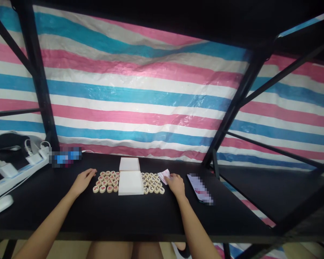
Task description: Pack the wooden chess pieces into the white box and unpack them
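Observation:
My left hand [83,181] lies flat on the black table [124,216], fingers stretched out toward a block of round wooden chess pieces with red marks [107,181]. Two white flat boxes sit in the middle, a larger one [130,183] and a smaller one [129,164] behind it. To their right lies a second block of round pieces with dark marks [152,182]. My right hand [175,184] rests just right of that block, fingers pinched on a small folded paper [164,176].
A phone [200,188] lies face up right of my right hand. A white power strip with chargers [14,172] and a white oblong object [0,205] sit at the table's left. Black frame bars rise behind, before a striped tarp [151,90].

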The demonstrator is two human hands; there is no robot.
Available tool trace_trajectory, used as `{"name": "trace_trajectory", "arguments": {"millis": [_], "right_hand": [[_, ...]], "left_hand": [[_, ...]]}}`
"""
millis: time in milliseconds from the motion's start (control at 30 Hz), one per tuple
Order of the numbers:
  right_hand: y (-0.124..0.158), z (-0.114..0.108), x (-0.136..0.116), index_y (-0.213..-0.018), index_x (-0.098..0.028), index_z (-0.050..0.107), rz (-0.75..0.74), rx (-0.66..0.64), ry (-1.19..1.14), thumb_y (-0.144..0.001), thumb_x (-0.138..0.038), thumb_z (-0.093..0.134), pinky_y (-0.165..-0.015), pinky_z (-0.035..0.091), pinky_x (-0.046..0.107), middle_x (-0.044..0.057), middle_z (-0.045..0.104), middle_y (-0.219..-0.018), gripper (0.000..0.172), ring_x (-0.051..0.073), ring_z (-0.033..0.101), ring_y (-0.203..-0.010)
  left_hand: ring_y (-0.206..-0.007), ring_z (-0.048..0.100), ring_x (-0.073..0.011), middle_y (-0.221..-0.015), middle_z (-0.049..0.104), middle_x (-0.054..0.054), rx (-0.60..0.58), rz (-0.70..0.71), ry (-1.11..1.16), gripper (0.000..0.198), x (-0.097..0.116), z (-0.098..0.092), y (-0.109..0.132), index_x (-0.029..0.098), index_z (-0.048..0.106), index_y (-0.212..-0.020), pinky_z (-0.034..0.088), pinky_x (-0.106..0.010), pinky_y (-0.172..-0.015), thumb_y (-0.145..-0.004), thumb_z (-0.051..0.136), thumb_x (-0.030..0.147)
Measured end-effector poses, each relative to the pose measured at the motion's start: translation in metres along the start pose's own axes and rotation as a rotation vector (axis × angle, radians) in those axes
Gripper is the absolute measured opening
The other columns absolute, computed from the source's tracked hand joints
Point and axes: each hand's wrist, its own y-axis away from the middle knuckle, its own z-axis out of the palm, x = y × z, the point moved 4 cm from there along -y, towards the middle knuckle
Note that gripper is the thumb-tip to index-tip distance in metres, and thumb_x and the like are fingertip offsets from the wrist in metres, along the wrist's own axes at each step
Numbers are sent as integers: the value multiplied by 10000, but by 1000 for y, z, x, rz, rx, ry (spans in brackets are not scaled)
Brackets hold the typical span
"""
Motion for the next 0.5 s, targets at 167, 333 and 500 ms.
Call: {"name": "trace_trajectory", "arguments": {"millis": [167, 333, 500], "right_hand": [[-3, -1, 8, -1061, -196, 547, 14, 12, -130, -764, -336, 556, -724, 418, 282, 58, 662, -927, 329, 223, 612, -876], [-6, 0, 10, -1063, -201, 554, -14, 62, -278, -720, -261, 517, -676, 429, 260, 13, 660, -814, 350, 183, 622, -730], [-9, -4, 8, -1049, -157, 585, -45, 155, -416, -733, -364, 478, -712, 451, 281, 45, 647, -815, 393, 204, 618, -777]], "left_hand": [[-929, 641, -270, -907, 725, -59, -2, -21, 2, 467, 1, -1, 1, 197, 654, -900, 439, -327, -846, -805, 379, 562], [-921, 641, -267, -871, 724, -54, 2, -8, 3, 467, 3, -2, 2, 196, 655, -890, 441, -324, -833, -814, 375, 562], [-897, 653, -264, -855, 728, -51, 19, -13, 27, 452, 1, -2, 1, 197, 660, -872, 454, -316, -816, -807, 396, 557]]}}
